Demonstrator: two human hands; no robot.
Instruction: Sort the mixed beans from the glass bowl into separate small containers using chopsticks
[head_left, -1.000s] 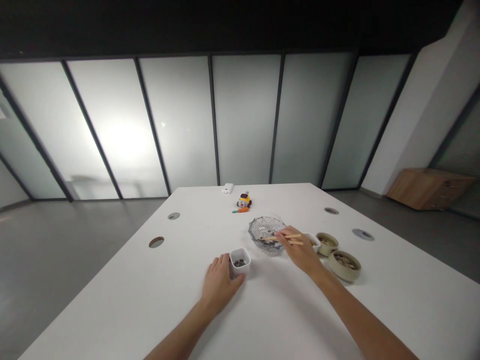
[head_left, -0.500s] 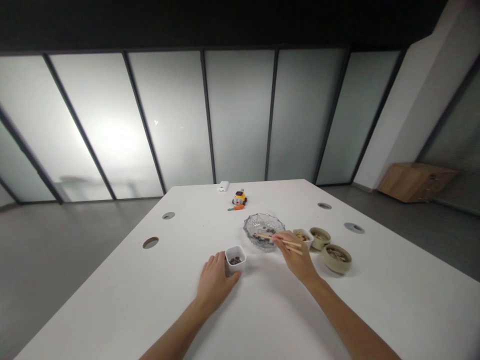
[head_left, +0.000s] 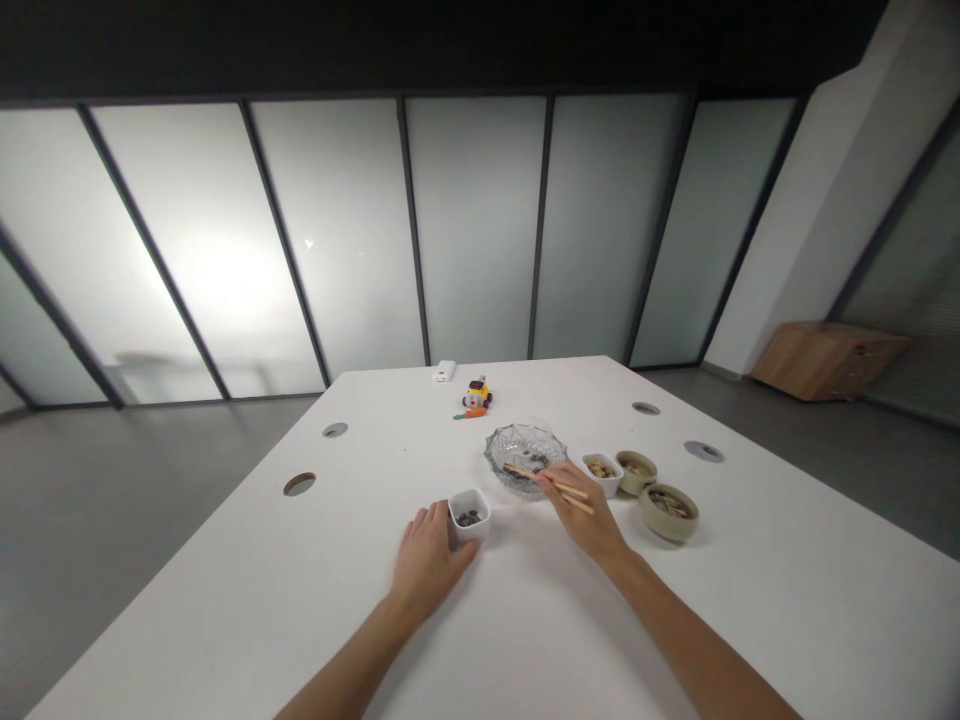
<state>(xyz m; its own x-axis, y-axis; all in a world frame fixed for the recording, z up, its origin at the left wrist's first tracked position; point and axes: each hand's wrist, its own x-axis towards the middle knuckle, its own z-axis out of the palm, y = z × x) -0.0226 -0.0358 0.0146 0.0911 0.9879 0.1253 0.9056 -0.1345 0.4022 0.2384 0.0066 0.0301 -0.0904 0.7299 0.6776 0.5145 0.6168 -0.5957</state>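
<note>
White and wide, the surface runs from the near edge toward frosted glass panels at the far side of a dim room. Nearest, the left hand lies on the surface with its fingers curled loosely against the near side of a small square white cup, touching it rather than lifting it; dark bits lie in the bottom of the cup. Just to the right, the right hand pinches a pair of wooden chopsticks, fingers closed around them near their upper ends, the tips reaching down-left into a cut-glass bowl. This bowl is clear, scalloped at the rim, and holds a few dark pieces at its bottom; it stands just beyond and between the two hands. Right of it stand a second white cup with pale brown pieces, then two round beige bowls, one behind the other. Farther off sit a small yellow toy with an orange carrot-like piece beside it, and a white box at the far edge. Against the frame a second back, the chopsticks then lay nearly level over the bowl's right rim; their tips now dip lower into the bowl, while the left hand stays at its cup
</note>
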